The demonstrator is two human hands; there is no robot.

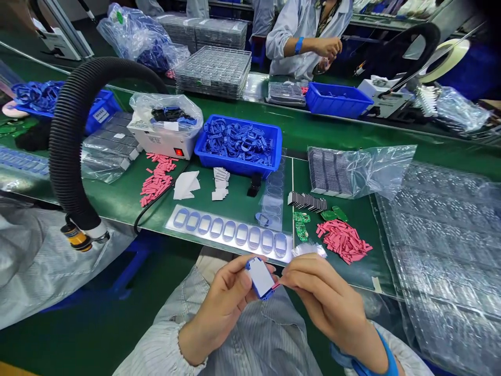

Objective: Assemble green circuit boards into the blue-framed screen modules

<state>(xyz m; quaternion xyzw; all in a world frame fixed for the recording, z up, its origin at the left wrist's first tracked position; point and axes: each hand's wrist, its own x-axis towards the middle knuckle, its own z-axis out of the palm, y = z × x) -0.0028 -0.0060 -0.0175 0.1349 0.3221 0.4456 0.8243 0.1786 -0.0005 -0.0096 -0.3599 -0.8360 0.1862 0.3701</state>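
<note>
Above my lap, my left hand (230, 295) grips a small blue plastic frame (267, 293) with a white rectangular panel (260, 277) set in it. My right hand (321, 292) pinches a thin pink strip (276, 285) against the frame's lower right edge. The fingertips partly hide the strip. Just beyond my hands lies a row of oval blue-rimmed stickers (229, 230) on a clear sheet. Loose pink strips (344, 240) are heaped on the table to the right, beside small green circuit boards (301, 230).
A blue bin (238, 143) of blue frames stands mid-table, near a white box (164, 137) and another pink heap (157, 180). Clear plastic trays (450, 235) are stacked at right. A black hose (64, 125) arches at left. Across the bench a co-worker (309, 42) sits.
</note>
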